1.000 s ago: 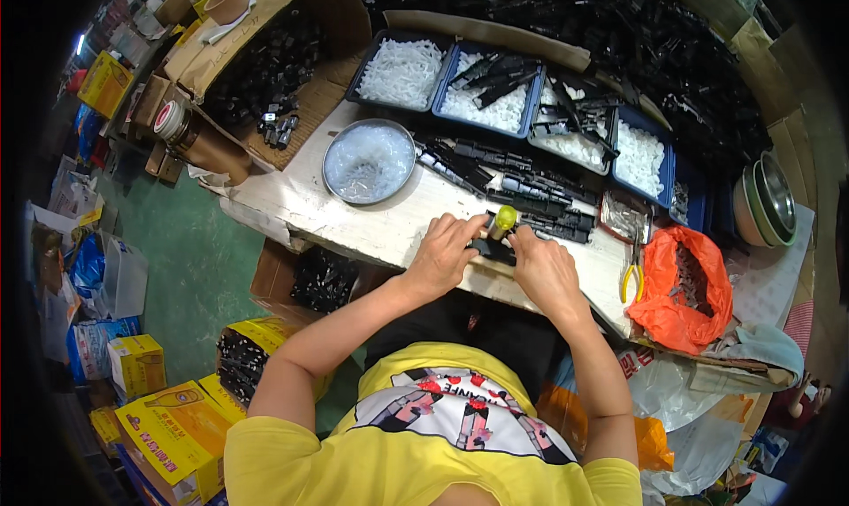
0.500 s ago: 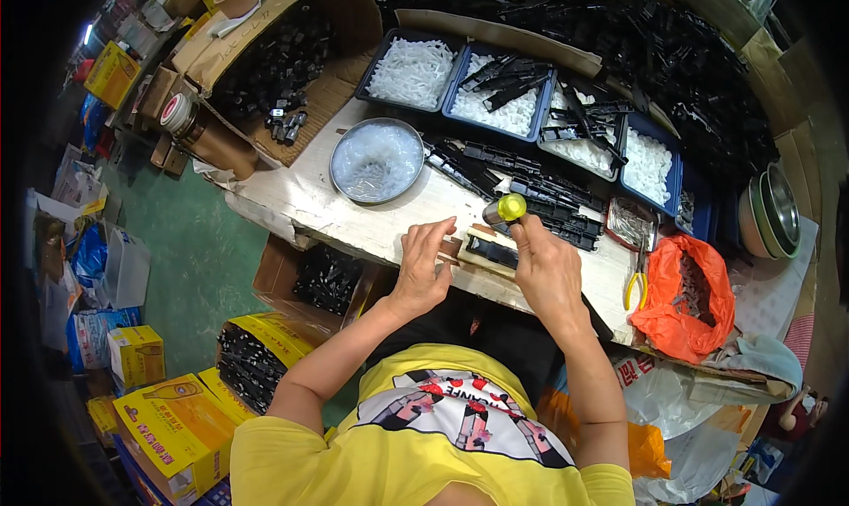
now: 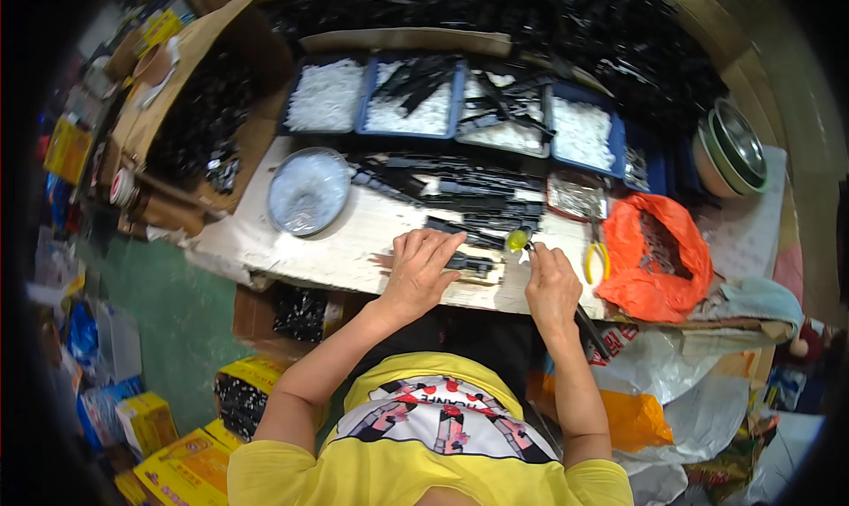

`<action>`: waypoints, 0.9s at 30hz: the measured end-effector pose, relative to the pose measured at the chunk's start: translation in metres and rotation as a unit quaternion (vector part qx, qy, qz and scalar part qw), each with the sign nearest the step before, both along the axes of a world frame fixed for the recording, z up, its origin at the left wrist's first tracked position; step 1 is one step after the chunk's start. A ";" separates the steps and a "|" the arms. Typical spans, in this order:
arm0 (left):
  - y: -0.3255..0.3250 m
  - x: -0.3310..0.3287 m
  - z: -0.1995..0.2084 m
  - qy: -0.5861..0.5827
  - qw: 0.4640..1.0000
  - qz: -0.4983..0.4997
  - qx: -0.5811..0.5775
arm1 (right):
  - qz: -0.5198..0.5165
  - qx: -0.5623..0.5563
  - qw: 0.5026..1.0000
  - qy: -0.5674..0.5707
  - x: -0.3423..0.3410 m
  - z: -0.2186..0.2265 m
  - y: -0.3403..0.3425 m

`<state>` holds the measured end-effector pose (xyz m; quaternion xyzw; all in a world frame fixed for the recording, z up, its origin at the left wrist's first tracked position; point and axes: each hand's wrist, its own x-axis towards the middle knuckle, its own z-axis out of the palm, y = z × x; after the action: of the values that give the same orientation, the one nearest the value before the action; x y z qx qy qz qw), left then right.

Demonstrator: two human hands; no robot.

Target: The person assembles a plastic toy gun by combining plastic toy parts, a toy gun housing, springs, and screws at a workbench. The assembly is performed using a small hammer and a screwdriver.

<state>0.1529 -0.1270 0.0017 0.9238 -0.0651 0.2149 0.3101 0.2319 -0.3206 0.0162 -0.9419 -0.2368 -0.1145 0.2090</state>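
My right hand (image 3: 554, 292) is closed round the dark handle of a hammer with a yellow-green plastic head (image 3: 518, 240). The head is above the bench, just right of a pale block (image 3: 486, 277). On that block lies a long black plastic part (image 3: 471, 263). My left hand (image 3: 419, 272) is at the part's left end, fingers on the far side and thumb on the near side, gripping it. The palm hides that end. Beyond my hands several more black plastic parts (image 3: 491, 187) lie in a pile on the white bench (image 3: 354, 256).
Blue trays (image 3: 409, 136) of small white pieces line the back. At left are a round metal bowl (image 3: 309, 192) and a cardboard box (image 3: 190, 81) of black pieces. At right lie yellow-handled pliers (image 3: 598, 263), an orange-red bag (image 3: 659, 258) and stacked bowls (image 3: 737, 148).
My left hand has come onto the black part's left end. My right hand has drawn the hammer to the right, away from above the block. The whole view has shifted.
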 end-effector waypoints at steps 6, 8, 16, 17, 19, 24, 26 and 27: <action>-0.001 0.020 -0.009 -0.011 0.994 -0.105 0.034 | -0.006 0.029 0.998 -0.063 0.023 -0.028 -0.043; 0.001 0.021 0.002 -0.009 0.995 -0.087 -0.044 | -0.004 0.042 0.992 -0.115 0.039 -0.025 -0.057; 0.016 0.022 0.026 0.111 0.692 0.000 -0.714 | -0.119 -0.134 0.977 -0.114 0.066 -0.042 -0.083; 0.017 0.020 0.026 0.136 0.658 -0.007 -0.741 | -0.131 -0.136 0.977 -0.100 0.067 -0.041 -0.084; 0.009 0.015 0.024 0.155 0.687 0.030 -0.709 | -0.107 -0.107 0.977 -0.152 0.061 -0.031 -0.077; 0.007 -0.003 0.019 0.158 0.724 -0.019 -0.672 | 0.078 0.144 0.986 0.026 0.015 0.022 -0.031; 0.004 -0.008 0.022 0.159 0.732 -0.018 -0.662 | 0.166 0.184 0.964 0.099 0.000 0.030 -0.012; 0.004 -0.011 0.022 0.157 0.732 -0.016 -0.663 | 0.191 0.183 0.954 0.137 -0.006 0.032 -0.005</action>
<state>0.1421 -0.1229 0.0238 0.5034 0.1290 0.0504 0.8529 0.2256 -0.3256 0.0486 -0.8310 -0.3566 0.0162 0.4266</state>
